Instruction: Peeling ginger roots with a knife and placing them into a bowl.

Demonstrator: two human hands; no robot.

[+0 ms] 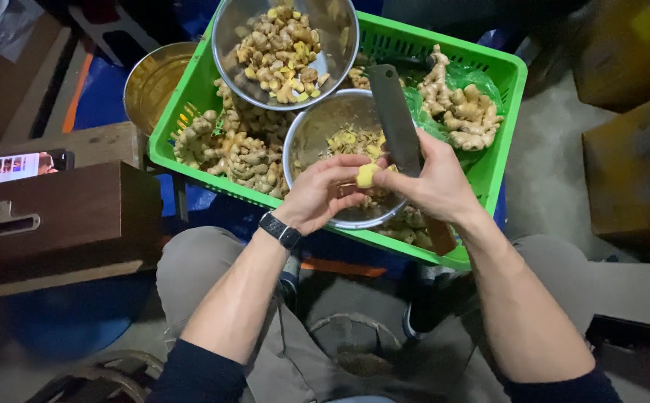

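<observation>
The left hand (323, 192) pinches a yellow peeled ginger piece (367, 175) over the near steel bowl (304, 138). The right hand (433, 183) closes around a knife (395, 119), its blade apparently touching the piece. Both bowls sit in a green crate (508, 71) of raw ginger (243, 153).
</observation>
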